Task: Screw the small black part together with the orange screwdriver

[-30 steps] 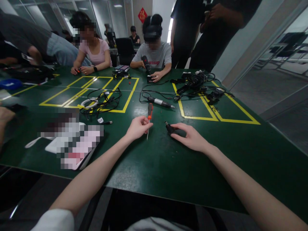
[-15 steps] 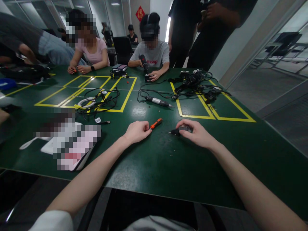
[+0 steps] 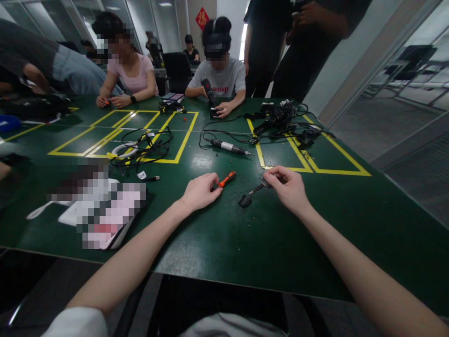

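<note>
My left hand [image 3: 201, 191] rests on the green table, closed on a small screwdriver with an orange and black handle [image 3: 228, 179]. The handle points away to the upper right; the other end is hidden by the fingers. My right hand [image 3: 288, 187] pinches a dark thin-shafted tool [image 3: 258, 188], whose exact kind I cannot make out. Its shaft slants down to the left, toward a small black cap-like piece [image 3: 245, 201] on the table. Whether shaft and piece touch is unclear. A few tiny slim bits [image 3: 249, 225], perhaps screws, lie nearer to me.
Beyond my hands lies a silver and black electric screwdriver [image 3: 229, 147] with a cord. Tangled cables [image 3: 150, 145] are at left, more black cables [image 3: 280, 119] at right. A pink-covered flat item [image 3: 119, 210] lies near my left forearm. Across the table a person [image 3: 219, 79] holds a power tool.
My right hand has risen slightly and turned, and its fingers now pinch the thin-shafted tool. The black piece now shows apart from my fingers, lower left. My left hand has hardly moved.
</note>
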`<control>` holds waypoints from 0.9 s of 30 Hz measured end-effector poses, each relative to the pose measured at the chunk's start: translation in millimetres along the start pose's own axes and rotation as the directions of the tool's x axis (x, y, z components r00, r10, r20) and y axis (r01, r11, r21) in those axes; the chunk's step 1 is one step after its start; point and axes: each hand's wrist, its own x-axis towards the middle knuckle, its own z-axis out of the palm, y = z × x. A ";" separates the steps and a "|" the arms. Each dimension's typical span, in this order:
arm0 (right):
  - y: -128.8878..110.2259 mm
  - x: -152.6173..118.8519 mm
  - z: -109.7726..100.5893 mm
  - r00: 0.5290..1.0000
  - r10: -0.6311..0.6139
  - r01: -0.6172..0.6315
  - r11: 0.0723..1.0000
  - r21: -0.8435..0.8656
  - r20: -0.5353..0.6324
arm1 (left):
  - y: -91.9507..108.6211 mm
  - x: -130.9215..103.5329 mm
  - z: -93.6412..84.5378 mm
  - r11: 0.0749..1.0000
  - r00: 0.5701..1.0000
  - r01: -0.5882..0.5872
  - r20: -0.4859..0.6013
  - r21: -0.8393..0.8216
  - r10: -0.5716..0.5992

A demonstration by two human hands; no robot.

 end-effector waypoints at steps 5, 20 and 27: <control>7.4 6.8 -1.1 0.982 0.159 -0.137 0.970 0.202 -0.098 | 1.2 -1.7 4.3 0.988 0.983 -0.143 -0.124 -0.053 0.136; 16.3 -1.4 6.5 0.949 0.066 -0.090 0.994 0.064 0.310 | -1.0 -1.5 7.5 0.983 0.984 -0.155 -0.101 -0.095 0.145; 16.3 -4.0 14.4 0.934 0.010 -0.034 0.998 0.061 0.358 | 1.4 -0.2 7.2 0.986 0.989 -0.140 -0.057 -0.088 0.135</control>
